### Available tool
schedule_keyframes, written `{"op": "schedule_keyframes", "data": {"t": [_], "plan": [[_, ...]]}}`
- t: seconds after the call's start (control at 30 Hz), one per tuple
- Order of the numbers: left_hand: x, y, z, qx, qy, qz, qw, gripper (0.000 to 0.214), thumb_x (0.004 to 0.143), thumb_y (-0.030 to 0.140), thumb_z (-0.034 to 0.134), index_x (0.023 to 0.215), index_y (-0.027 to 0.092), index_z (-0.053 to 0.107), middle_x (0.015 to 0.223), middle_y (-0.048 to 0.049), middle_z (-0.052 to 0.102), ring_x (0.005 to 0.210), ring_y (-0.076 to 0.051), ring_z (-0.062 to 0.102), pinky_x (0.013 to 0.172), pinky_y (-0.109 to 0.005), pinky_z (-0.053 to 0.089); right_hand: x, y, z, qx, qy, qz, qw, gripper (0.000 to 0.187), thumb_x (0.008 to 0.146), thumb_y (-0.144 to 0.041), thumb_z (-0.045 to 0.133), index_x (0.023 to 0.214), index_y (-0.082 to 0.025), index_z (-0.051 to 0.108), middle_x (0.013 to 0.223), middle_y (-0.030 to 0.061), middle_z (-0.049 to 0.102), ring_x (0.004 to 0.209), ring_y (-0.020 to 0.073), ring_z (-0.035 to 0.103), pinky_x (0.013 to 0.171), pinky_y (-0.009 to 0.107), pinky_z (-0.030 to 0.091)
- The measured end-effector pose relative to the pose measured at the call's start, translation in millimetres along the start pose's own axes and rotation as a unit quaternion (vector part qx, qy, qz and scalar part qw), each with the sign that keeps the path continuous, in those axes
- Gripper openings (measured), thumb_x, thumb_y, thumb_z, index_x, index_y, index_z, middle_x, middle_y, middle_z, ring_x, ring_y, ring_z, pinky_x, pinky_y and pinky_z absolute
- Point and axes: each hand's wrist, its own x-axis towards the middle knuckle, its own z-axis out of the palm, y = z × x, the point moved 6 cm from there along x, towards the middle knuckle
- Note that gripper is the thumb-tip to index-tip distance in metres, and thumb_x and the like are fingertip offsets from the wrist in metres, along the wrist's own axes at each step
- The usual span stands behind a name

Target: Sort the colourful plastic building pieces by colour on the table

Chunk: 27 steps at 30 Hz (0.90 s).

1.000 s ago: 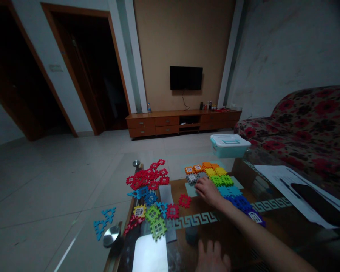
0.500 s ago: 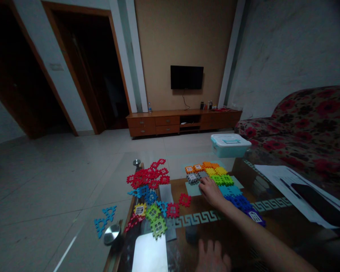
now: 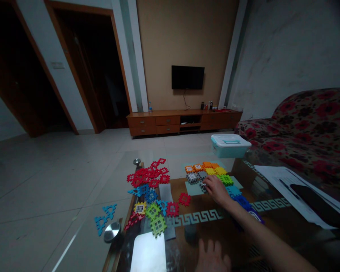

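Note:
My right hand [image 3: 217,189] reaches across the glass table, fingers pinched at the edge of a grey interlocking tile [image 3: 203,187]. Just beyond it lie other grey tiles [image 3: 192,177], one with a white window insert. Orange tiles [image 3: 197,167], yellow tiles [image 3: 220,171], green tiles [image 3: 226,179], light blue tiles [image 3: 234,190] and dark blue tiles [image 3: 242,202] form colour groups around that hand, partly hidden by it and the forearm. Low in the view, my left hand [image 3: 213,257] rests on the glass with fingers apart, holding nothing.
Red tiles [image 3: 146,176] are heaped at the table's left edge, with blue tiles [image 3: 150,196] and green window tiles [image 3: 158,225] nearer. A white board [image 3: 149,253] lies in front. Papers [image 3: 283,177] with a dark phone [image 3: 314,200] are right. A lidded box [image 3: 231,151] stands behind.
My right hand has shifted slightly right and nearer to me, and a grey tile now shows at its fingertips. My left hand has stayed in place.

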Motion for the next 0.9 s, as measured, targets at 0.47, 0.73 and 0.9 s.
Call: {"op": "schedule_keyframes", "data": {"t": [0.47, 0.73, 0.9], "plan": [[-4.9, -1.6, -3.8, -0.044, -0.017, -0.032, 0.998, 0.046, 0.092, 0.022, 0.039, 0.135, 0.013, 0.054, 0.14, -0.0154, 0.054, 0.133, -0.031, 0.042, 0.115, -0.055, 0.024, -9.7, -3.4, 1.9, -0.072, -0.12, -0.016, 0.99, 0.043, 0.083, 0.0, 0.038, 0.112, -0.02, 0.064, 0.11, 0.0106, 0.061, 0.105, 0.0251, 0.05, 0.086, 0.034, 0.033], [2.3, -3.8, 4.0, 0.014, 0.042, 0.016, 0.999, 0.043, 0.09, 0.019, 0.041, 0.128, 0.015, 0.059, 0.122, -0.016, 0.063, 0.117, -0.031, 0.051, 0.103, -0.057, 0.037, -6.0, -7.6, 1.1, -0.107, -0.142, -0.002, 0.984, 0.035, 0.083, -0.004, 0.045, 0.108, -0.02, 0.062, 0.108, 0.0099, 0.061, 0.104, 0.0251, 0.049, 0.082, 0.033, 0.029], [-1.3, -2.7, 0.9, -0.036, -0.011, -0.021, 0.999, 0.042, 0.092, 0.024, 0.042, 0.131, 0.013, 0.057, 0.133, -0.0167, 0.058, 0.128, -0.031, 0.046, 0.113, -0.057, 0.025, -5.8, -1.8, -3.6, -0.126, -0.128, 0.0, 0.984, 0.036, 0.077, -0.007, 0.056, 0.11, -0.02, 0.061, 0.117, 0.0107, 0.058, 0.109, 0.0277, 0.045, 0.085, 0.034, 0.029]]}}
